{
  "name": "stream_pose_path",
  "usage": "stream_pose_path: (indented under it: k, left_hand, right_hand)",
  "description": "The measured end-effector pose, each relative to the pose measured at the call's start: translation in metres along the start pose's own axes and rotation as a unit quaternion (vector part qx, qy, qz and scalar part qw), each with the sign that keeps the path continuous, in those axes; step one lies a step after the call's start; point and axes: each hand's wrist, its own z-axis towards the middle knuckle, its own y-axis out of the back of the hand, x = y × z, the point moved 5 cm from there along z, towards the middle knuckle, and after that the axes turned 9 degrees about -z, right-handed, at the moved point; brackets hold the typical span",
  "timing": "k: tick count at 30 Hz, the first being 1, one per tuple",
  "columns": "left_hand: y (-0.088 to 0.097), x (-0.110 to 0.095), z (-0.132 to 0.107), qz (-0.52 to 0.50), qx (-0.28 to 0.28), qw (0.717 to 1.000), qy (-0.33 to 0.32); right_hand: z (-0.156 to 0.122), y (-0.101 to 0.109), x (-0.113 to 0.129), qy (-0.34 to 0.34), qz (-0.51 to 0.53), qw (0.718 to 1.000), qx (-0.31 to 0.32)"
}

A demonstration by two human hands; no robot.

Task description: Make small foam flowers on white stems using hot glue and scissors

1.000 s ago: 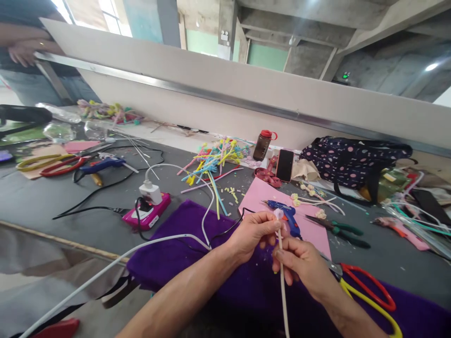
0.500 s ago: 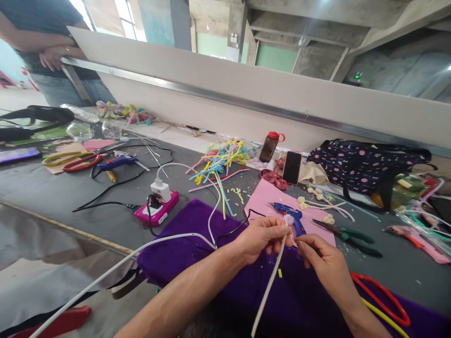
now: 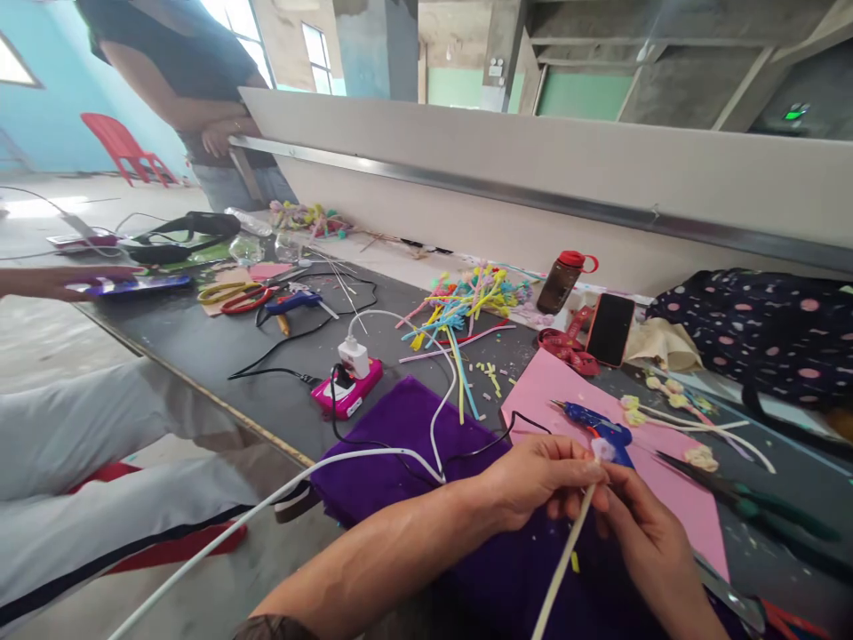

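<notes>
The left arm (image 3: 379,556) has a dark brownish sleeve (image 3: 270,628), just its slightly rumpled edge showing, then it's bare right down to the left hand (image 3: 543,480), and the right hand (image 3: 646,520) and visible forearm (image 3: 683,596) are bare too.

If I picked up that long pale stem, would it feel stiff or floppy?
The pale stem is probably light, being so thin beside the left hand holding it. It looks fairly stiff, perhaps springy, since its free length slants out with only a slight bend. The lilac tuft at its top looks puffy, so it might crush.
</notes>
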Motion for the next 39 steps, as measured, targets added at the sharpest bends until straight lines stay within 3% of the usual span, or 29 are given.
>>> stream_pose_path:
  k: [11,16,22,27,33,39]
  left_hand:
    - [0.004,0.011,0.002,0.010,-0.006,0.999,0.047]
    - [0.011,0.012,-0.002,0.044,-0.036,0.995,0.077]
    - [0.005,0.023,-0.006,0.078,0.006,0.981,0.178]
    - [0.009,0.028,-0.002,0.079,0.020,0.969,0.232]
    - [0.013,0.021,0.008,0.016,0.042,0.977,0.210]
    - [0.020,0.006,0.017,-0.019,-0.001,0.992,0.126]
  right_hand:
    - [-0.001,-0.005,-0.004,-0.002,0.009,1.000,-0.013]
    - [0.010,-0.013,-0.002,0.006,-0.010,0.999,0.034]
    - [0.024,-0.017,-0.004,-0.037,-0.007,0.998,0.050]
    - [0.029,-0.017,0.001,-0.003,-0.018,0.999,0.040]
    - [0.021,-0.018,0.003,0.052,-0.062,0.995,0.064]
    - [0.013,-0.021,0.010,0.101,-0.136,0.979,0.115]
